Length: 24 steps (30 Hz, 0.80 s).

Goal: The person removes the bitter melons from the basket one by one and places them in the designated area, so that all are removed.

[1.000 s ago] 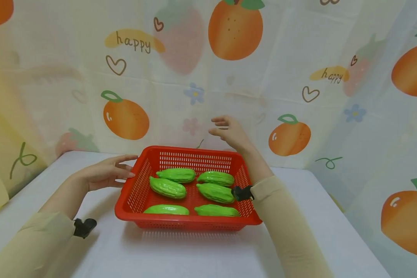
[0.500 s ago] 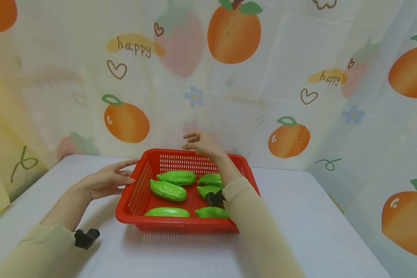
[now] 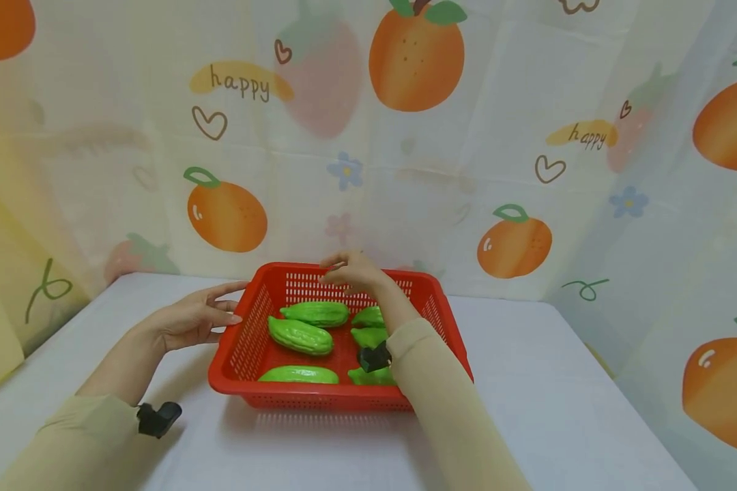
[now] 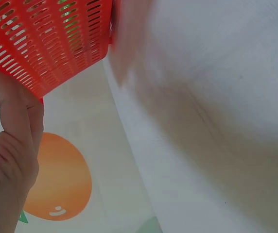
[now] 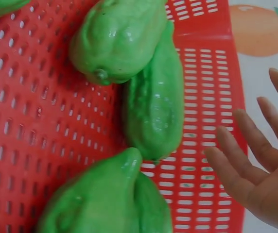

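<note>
My left hand (image 3: 187, 320) holds the left rim of a red slotted plastic basket (image 3: 264, 389), its thumb tip on the rim. In the left wrist view, fingers (image 4: 20, 114) lie against the basket's side under the rim. Over the back of the basket is my right hand (image 3: 356, 271), fingers spread and holding nothing. The right wrist view shows that hand (image 5: 260, 165) above the slotted wall, beside a green bitter melon (image 5: 156, 111). Several glossy green bitter melons (image 3: 301, 336) lie in the basket in two columns; my right forearm partly hides the right column.
The basket stands on a white-covered table (image 3: 540, 402). Behind the table hangs a pale curtain (image 3: 405, 164) printed with oranges and hearts. Black wrist cameras (image 3: 158, 419) are strapped at both cuffs.
My right hand has moved left and down, from above the basket's back right corner to the middle of its back rim. The left hand and the basket stay nearly where they were.
</note>
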{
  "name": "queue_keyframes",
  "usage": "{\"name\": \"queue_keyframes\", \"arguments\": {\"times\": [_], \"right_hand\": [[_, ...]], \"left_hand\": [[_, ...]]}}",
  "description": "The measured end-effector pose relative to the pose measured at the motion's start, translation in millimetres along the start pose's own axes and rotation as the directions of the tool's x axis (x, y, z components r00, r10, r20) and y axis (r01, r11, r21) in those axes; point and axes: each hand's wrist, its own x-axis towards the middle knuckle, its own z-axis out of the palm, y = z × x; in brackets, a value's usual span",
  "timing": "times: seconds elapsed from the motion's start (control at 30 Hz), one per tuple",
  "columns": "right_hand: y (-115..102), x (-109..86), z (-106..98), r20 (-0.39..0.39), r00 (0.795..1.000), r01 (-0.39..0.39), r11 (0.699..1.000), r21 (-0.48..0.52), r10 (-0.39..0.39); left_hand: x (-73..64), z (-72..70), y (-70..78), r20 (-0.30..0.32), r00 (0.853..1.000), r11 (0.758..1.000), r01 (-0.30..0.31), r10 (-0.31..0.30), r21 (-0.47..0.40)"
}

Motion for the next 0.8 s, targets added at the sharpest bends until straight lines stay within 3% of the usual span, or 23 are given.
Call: {"name": "queue_keyframes", "arguments": {"times": [0.4, 0.8], "right_hand": [[17, 1.9, 0, 0.092, 0.996, 0.016, 0.996, -0.090, -0.007], [25, 2.9, 6, 0.119, 0.993, 0.052, 0.955, -0.292, -0.018]], "left_hand": [[0.7, 0.5, 0.3, -0.023, 1.000, 1.000, 0.019, -0.019, -0.004], [1.3, -1.3, 0.5, -0.009, 1.000, 0.999, 0.029, -0.029, 0.017]]}}
